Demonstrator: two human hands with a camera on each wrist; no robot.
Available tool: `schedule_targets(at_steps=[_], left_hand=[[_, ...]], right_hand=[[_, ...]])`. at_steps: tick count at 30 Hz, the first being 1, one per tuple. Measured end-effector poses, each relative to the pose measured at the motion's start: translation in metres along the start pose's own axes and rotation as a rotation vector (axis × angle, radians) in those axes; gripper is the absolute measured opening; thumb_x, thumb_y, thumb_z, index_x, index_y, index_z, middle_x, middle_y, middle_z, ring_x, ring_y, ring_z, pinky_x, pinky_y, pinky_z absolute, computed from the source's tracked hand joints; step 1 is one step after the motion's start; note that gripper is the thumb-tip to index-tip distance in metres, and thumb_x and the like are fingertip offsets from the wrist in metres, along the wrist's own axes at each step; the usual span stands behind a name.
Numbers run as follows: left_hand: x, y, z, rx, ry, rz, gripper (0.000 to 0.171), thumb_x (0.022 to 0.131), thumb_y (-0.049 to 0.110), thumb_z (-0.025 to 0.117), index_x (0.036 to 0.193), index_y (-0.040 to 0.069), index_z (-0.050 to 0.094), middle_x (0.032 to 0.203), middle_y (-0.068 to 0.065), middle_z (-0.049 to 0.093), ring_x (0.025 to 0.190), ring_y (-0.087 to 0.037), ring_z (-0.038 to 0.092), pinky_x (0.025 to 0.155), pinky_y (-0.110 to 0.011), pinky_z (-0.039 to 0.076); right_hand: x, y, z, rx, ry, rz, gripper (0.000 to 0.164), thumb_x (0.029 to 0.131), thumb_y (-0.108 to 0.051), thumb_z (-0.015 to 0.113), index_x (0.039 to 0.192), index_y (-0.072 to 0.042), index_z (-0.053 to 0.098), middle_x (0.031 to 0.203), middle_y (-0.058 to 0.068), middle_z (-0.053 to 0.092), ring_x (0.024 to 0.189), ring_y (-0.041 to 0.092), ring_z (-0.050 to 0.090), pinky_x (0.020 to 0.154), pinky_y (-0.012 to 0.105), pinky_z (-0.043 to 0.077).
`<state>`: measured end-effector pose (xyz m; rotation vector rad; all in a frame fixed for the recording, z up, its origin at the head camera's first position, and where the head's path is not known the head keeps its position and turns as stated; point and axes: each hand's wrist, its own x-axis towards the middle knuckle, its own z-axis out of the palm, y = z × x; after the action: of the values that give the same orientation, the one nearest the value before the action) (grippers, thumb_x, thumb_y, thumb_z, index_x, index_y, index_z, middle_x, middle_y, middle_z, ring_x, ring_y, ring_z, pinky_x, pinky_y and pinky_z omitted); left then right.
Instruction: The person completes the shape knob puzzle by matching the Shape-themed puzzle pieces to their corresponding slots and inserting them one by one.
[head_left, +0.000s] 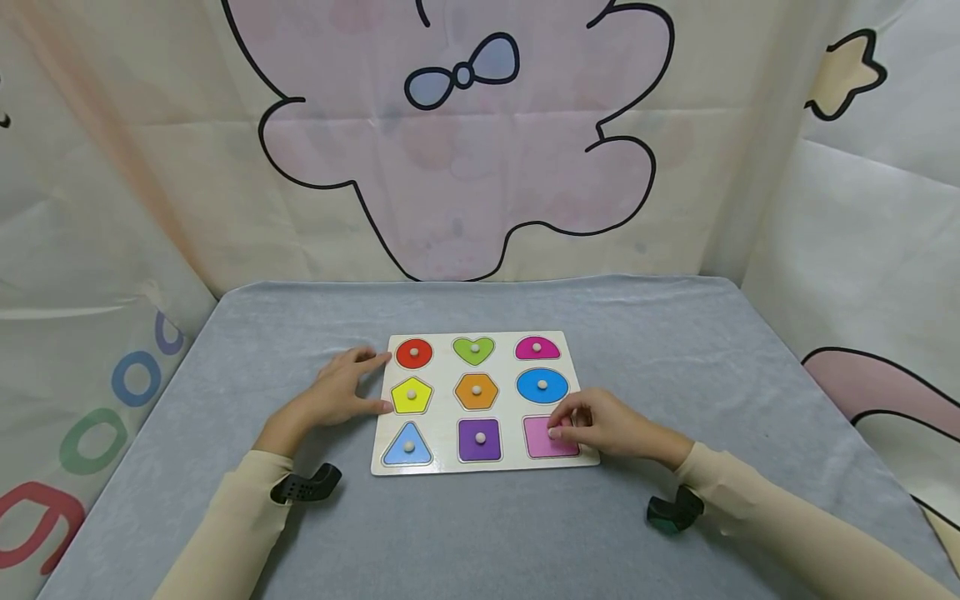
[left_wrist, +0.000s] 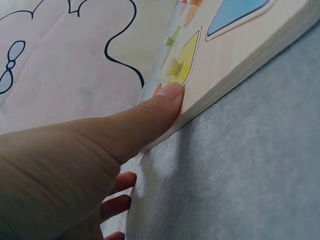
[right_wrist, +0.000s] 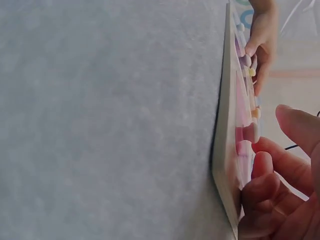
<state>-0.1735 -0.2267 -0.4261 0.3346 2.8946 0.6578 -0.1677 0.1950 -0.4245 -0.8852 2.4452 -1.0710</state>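
A white wooden puzzle board point(head_left: 442, 425) lies on the table, carrying several coloured shape pieces with small knobs. At the board's left edge, my left hand point(head_left: 341, 390) touches it with outstretched index finger and thumb; the left wrist view shows the thumb point(left_wrist: 167, 97) on the rim beside the yellow pentagon point(head_left: 411, 396). My right hand point(head_left: 611, 425) is over the pink square piece point(head_left: 547, 446) at the near right corner. In the right wrist view its thumb stands apart from the knob point(right_wrist: 252, 132), while a bent finger is close against it; contact is unclear.
Grey cloth point(head_left: 480, 533) covers the table around the board. Black wrist devices point(head_left: 307, 485) sit on both forearms. A printed curtain point(head_left: 465, 167) hangs behind the table, with more printed sheets at the sides.
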Motion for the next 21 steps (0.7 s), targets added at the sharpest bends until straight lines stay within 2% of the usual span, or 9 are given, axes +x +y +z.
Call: schedule_targets(at_steps=[5,15,21], left_hand=[[-0.001,0.001,0.0,0.001,-0.007,0.0,0.089,0.076,0.051,0.076,0.15,0.02,0.038,0.148,-0.017,0.038,0.134,-0.038,0.034,0.109,-0.065,0.029],[-0.001,0.0,0.0,0.013,-0.005,-0.011,0.088,0.076,0.051,0.076,0.149,0.02,0.038,0.148,-0.017,0.038,0.134,-0.038,0.035,0.108,-0.065,0.031],[-0.002,0.002,-0.001,0.011,0.005,0.018,0.088,0.076,0.052,0.076,0.149,0.019,0.04,0.147,-0.018,0.04,0.133,-0.039,0.036,0.107,-0.065,0.031]], right_hand=[[0.0,-0.004,-0.005,0.01,0.001,-0.003,0.014,0.087,-0.026,0.072,0.096,-0.016,0.074,0.076,-0.002,0.064,0.06,0.007,0.05,0.052,0.019,0.042],[0.005,-0.011,-0.02,-0.008,0.094,-0.023,0.017,0.088,-0.023,0.07,0.101,-0.012,0.074,0.079,-0.002,0.063,0.061,0.01,0.052,0.054,0.02,0.044],[0.01,-0.015,-0.025,0.014,0.143,-0.04,0.02,0.089,-0.022,0.07,0.104,-0.008,0.073,0.083,0.0,0.064,0.063,0.012,0.053,0.056,0.02,0.043]])
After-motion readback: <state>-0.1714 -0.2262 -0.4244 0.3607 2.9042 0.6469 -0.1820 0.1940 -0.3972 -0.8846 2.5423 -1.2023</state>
